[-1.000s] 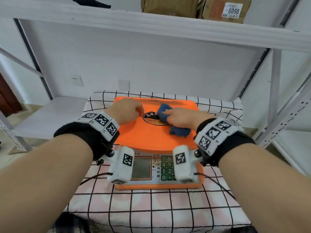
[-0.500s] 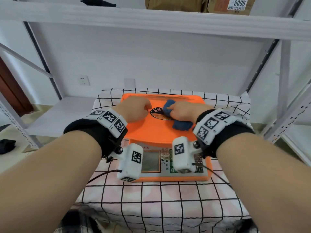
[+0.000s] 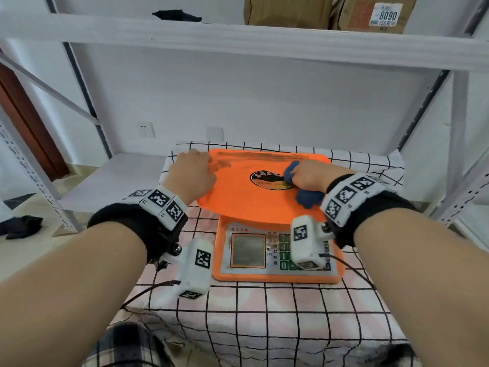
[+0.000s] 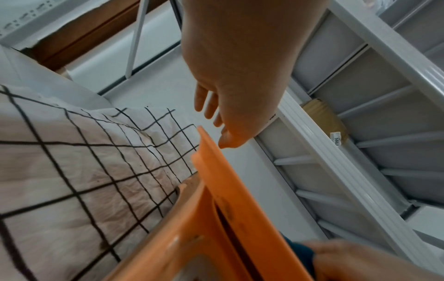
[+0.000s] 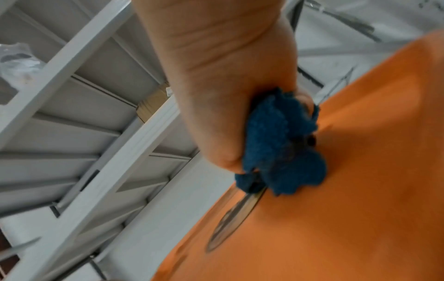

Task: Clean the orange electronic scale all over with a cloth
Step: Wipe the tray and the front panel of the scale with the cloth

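The orange electronic scale [image 3: 254, 205] stands on a checked tablecloth, its grey display and keypad panel [image 3: 248, 251] facing me. My right hand [image 3: 312, 176] grips a bunched blue cloth [image 3: 308, 198] and presses it on the platter beside the oval label [image 3: 267, 178]. The right wrist view shows the cloth [image 5: 281, 144] squeezed in the right hand [image 5: 228, 95] against the orange platter [image 5: 348, 190]. My left hand [image 3: 193, 173] sits at the platter's far left corner. In the left wrist view its fingers [image 4: 206, 106] hang loosely extended just past the platter edge [image 4: 216, 190], holding nothing.
The scale's table is covered by a pink and white checked cloth [image 3: 264, 313]. White metal shelving surrounds it: an upper shelf [image 3: 238, 43] with cardboard boxes [image 3: 288, 11], a low shelf [image 3: 119, 176] at left, an upright [image 3: 457, 200] at right. A dark item [image 3: 21, 226] lies on the floor.
My left hand has slid from the platter's middle left out to its far left corner and uncurled. The right hand keeps the cloth by the oval label.
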The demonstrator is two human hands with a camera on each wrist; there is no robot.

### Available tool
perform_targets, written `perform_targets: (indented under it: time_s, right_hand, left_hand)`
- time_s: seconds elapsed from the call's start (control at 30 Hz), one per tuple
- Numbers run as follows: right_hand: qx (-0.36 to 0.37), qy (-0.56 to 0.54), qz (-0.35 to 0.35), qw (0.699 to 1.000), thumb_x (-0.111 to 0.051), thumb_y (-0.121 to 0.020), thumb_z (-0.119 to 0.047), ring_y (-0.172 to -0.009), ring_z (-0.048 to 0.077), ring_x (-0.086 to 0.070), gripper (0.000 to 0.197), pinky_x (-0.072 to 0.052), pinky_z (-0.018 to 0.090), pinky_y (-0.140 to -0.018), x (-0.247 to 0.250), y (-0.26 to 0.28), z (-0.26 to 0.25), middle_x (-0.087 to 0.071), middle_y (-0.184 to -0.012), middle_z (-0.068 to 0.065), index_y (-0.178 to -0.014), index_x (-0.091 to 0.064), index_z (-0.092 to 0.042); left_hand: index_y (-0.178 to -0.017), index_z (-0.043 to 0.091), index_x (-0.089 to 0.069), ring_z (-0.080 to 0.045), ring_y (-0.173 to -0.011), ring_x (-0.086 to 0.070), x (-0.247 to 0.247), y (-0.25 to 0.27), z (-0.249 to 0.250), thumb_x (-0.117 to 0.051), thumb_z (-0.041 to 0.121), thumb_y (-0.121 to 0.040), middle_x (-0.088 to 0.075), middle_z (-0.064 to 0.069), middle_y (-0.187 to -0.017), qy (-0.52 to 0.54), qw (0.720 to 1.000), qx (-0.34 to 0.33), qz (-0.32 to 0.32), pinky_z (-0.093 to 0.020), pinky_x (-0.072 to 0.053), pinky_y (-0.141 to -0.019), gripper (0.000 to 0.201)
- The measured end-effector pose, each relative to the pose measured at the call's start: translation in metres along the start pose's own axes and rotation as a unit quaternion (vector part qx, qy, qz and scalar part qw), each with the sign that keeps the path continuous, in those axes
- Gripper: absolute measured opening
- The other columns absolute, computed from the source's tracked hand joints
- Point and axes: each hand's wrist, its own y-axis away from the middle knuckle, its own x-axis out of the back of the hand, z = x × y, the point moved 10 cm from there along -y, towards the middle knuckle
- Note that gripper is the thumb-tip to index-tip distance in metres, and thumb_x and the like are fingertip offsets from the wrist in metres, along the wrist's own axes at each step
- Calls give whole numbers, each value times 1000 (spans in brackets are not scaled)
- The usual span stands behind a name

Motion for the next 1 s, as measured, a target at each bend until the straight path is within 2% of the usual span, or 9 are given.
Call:
perform_targets:
  time_s: [0.07,0.23,0.43,0.53,0.63,0.73,0.8,0.9,1.0]
  right_hand:
    - [63,13,5,998,-45,-90,-10,-111,27,-55,8,-42,29,-84,-3,-2,-40,-57,-121,13,-89,-51,-15]
    - [161,-53,-23,985,-42,-95,-14,-120,25,-49,38,-38,27,-94,-13,-1,-113,-54,-132,7,-131,-54,-16]
    - [83,86,-17,993,-43,-94,-8,-121,28,-47,42,-38,34,-99,6,-23,-39,-47,-137,9,-135,-45,-11]
    - [74,30,-35,996,-46,-92,-12,-118,27,-53,42,-46,36,-97,6,-34,-34,-52,-134,10,-133,-49,-10]
    - [136,8,-21,990,-45,-92,-13,-97,18,-53,30,-50,23,-75,0,-39,-71,-56,-119,3,-120,-55,-17]
    - [163,-67,-38,984,-40,-94,-11,-82,13,-47,18,-34,8,-59,-10,-35,-114,-54,-86,-9,-90,-54,-21]
    - [148,-68,-55,985,-38,-95,-11,-80,13,-46,20,-34,8,-61,-11,-36,-113,-51,-82,-9,-96,-58,-14]
    - [96,14,-51,994,-45,-90,-6,-89,18,-51,16,-43,26,-77,-3,-34,-70,-56,-95,-3,-99,-57,-12]
    - [25,49,-39,998,-46,-88,-5,-78,15,-45,28,-33,18,-53,5,-34,-26,-45,-81,-5,-69,-36,-23]
  left_hand:
    - [-127,8,-52,-37,-118,-46,-3,1,-13,-49,26,-89,-53,-18,-126,0,1000,27,-13,-43,-39,-98,42]
    - [-122,14,-56,-31,-116,-51,-9,0,-28,-48,32,-89,-60,-10,-124,54,996,67,-24,-39,-40,-98,39]
    - [-126,15,-55,-21,-115,-52,-5,1,-38,-52,33,-90,-60,0,-123,188,977,101,20,-33,-40,-96,40]
    - [-126,15,-55,-20,-115,-52,-4,2,-46,-53,28,-90,-60,0,-122,236,964,112,45,-30,-37,-95,39]
    - [-125,14,-57,-19,-113,-53,-10,6,-49,-54,29,-91,-61,0,-120,256,960,104,46,-29,-38,-94,37]
    - [-114,15,-64,-16,-99,-55,-11,12,-51,-53,25,-92,-64,2,-106,290,950,93,74,-26,-39,-86,27]
    - [-105,15,-67,-14,-89,-56,-10,14,-56,-52,20,-91,-64,5,-96,338,931,102,95,-25,-40,-79,21]
    - [-96,16,-68,-9,-83,-55,-9,16,-57,-53,18,-89,-62,12,-86,397,906,110,99,-23,-39,-72,17]
    - [-90,23,-66,-12,-90,-56,-12,20,-51,-52,19,-90,-64,11,-90,419,899,104,76,-25,-41,-76,14]
